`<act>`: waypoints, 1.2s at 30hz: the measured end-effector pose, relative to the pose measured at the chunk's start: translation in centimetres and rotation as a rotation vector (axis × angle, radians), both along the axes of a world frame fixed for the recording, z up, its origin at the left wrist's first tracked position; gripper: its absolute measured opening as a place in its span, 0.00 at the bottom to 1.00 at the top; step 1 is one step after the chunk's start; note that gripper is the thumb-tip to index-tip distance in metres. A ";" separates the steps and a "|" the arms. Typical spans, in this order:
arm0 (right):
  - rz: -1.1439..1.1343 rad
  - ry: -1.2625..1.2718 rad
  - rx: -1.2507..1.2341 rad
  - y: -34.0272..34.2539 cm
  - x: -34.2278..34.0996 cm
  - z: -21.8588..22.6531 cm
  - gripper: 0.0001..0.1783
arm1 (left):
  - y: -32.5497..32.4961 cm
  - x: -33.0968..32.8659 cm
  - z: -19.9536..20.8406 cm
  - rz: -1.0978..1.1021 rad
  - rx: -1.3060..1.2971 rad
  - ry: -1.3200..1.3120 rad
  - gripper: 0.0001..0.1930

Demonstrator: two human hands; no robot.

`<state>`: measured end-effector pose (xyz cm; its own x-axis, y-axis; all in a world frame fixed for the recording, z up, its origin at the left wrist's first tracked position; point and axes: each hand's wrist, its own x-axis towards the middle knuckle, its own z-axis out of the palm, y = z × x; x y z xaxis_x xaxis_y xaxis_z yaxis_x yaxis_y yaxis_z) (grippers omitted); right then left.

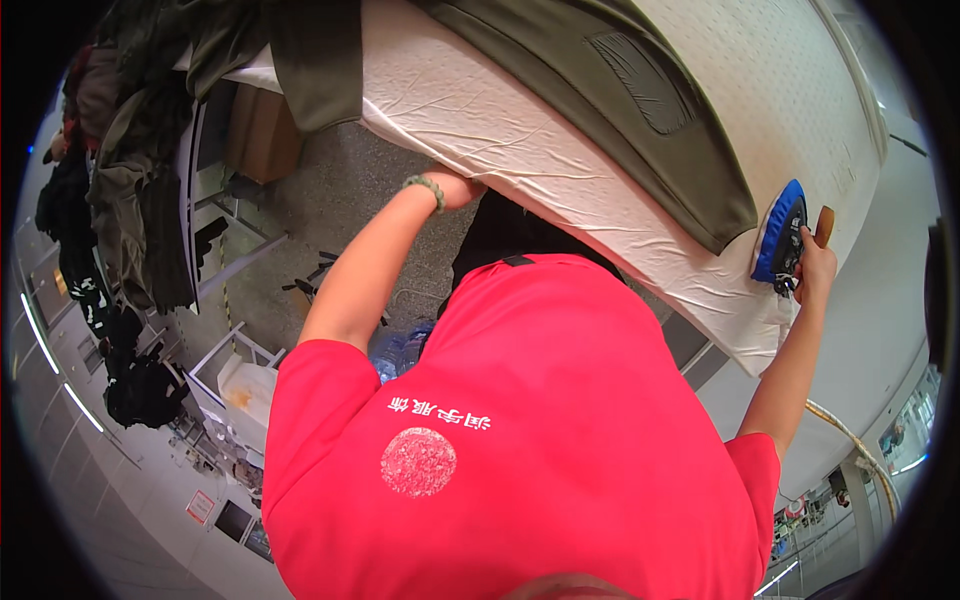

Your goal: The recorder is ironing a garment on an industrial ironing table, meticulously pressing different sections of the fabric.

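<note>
My right hand is closed around the handle of an iron that has a blue cover around its base. The iron stands on the pale padded ironing table, just right of the end of an olive-green garment piece. A dark, gathered rectangular patch shows on that piece. At the table's near edge is my left hand, below a bracelet of green beads. Its fingers are hidden at the edge of the cover, so their grip does not show.
More olive cloth hangs over the table's near edge at the left. Beyond it, dark garments drape over a metal frame. A cardboard box sits below. A hose runs at the right, near my forearm.
</note>
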<state>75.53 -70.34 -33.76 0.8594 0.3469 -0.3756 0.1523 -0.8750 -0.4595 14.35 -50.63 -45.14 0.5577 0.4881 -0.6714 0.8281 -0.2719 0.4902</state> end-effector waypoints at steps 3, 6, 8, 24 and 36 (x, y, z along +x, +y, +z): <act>-0.038 -0.013 -0.017 -0.2 -0.7 0.1 0.22 | 1.1 -1.8 -2.3 -0.010 0.235 -0.010 0.26; -0.017 -0.016 0.009 0.0 -1.0 0.1 0.21 | 2.0 -4.7 -5.1 -0.145 0.485 0.069 0.27; -0.017 -0.016 0.008 0.2 -1.5 0.5 0.21 | 1.8 -5.8 -5.6 -0.110 0.510 0.013 0.26; 0.019 -0.046 0.002 0.8 -1.4 0.7 0.20 | 10.4 -9.6 7.8 0.508 -0.193 -0.188 0.23; 0.042 -0.045 -0.037 -0.1 -0.2 0.0 0.21 | 4.3 2.5 15.6 -0.133 1.053 -0.384 0.24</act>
<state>75.38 -70.39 -33.74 0.8606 0.3694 -0.3505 0.2086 -0.8837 -0.4189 16.82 -46.36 -29.49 0.7281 0.6314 0.2668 0.6058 -0.7749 0.1805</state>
